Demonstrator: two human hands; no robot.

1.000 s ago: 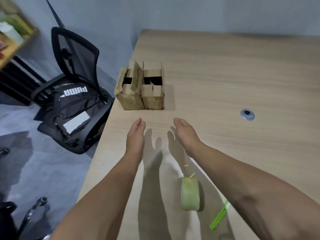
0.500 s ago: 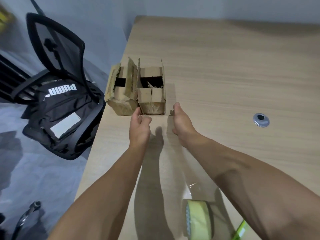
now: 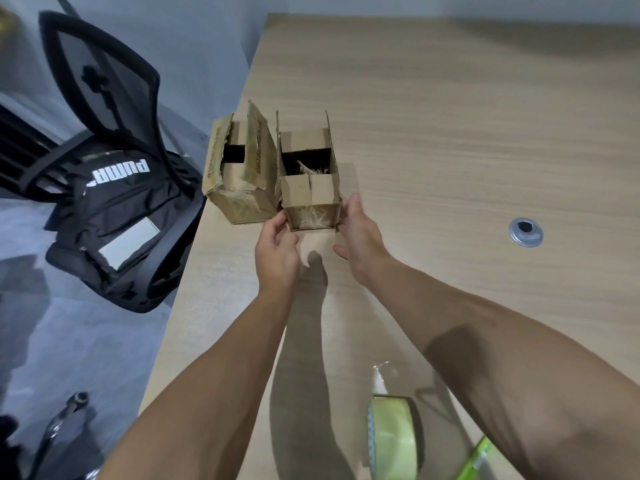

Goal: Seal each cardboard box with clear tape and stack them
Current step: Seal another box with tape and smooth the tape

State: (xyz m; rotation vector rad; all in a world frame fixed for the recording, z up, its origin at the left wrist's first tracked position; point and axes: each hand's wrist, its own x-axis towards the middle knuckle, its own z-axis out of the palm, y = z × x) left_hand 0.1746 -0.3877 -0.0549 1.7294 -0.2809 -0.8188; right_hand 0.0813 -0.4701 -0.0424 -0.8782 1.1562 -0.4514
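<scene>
An office or similar workroom. A long desk (image 3: pixel 450 116) with a pale wood-grain top fills most of the view, and a round metal cable hole (image 3: pixel 525 232) is set into its surface. To the left of the desk stands a black swivel chair (image 3: pixel 100 81) with a mesh back, with a black sports bag (image 3: pixel 117 202) on its seat. A roll of clear tape (image 3: pixel 393 438) stands on the desk's near edge. The wall (image 3: pixel 194 36) is plain grey-blue and the floor (image 3: pixel 69 341) smooth grey.

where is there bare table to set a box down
Widest bare patch: the table beyond and right of the right box, up to the grommet. Also bare: between left hand, right hand and the tape roll. Crowded: left edge by the left box.
</scene>
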